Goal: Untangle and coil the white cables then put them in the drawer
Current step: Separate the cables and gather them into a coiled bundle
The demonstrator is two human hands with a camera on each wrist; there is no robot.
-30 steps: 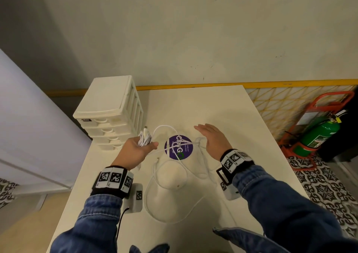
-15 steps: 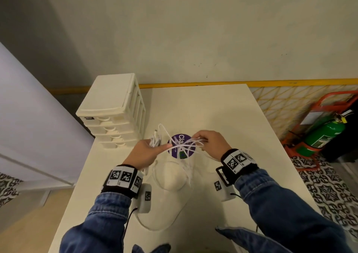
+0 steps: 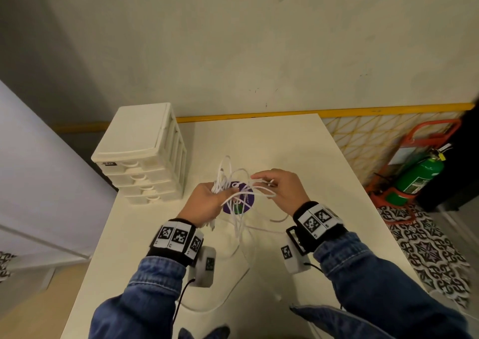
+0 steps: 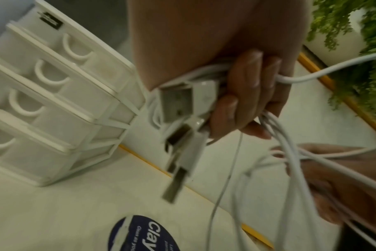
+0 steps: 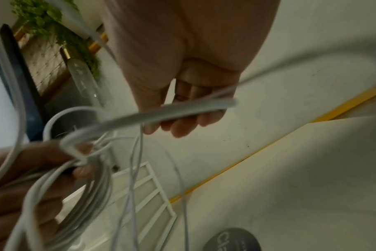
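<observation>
A tangle of white cables [image 3: 239, 190] hangs between both hands above the cream table [image 3: 285, 144]. My left hand [image 3: 207, 201] grips a bunch of cable loops together with several USB plugs [image 4: 182, 122], fingers curled round them [image 4: 247, 95]. My right hand [image 3: 280, 185] pinches a loop of the white cable [image 5: 182, 108] just to the right, at about the same height. More cable trails down onto the table [image 3: 233, 274] toward me. The small cream drawer unit [image 3: 145, 152] stands at the table's left, all its drawers closed.
A round purple sticker [image 3: 239, 203] lies on the table under the hands. A green fire extinguisher [image 3: 414, 178] in a red stand sits on the floor to the right. A yellow-trimmed wall runs behind the table. The table's left and right edges drop to the floor.
Both hands have lifted off the table, raising the cables. The right hand, flat and open a second ago, now pinches a loop. The head view has moved closer.
</observation>
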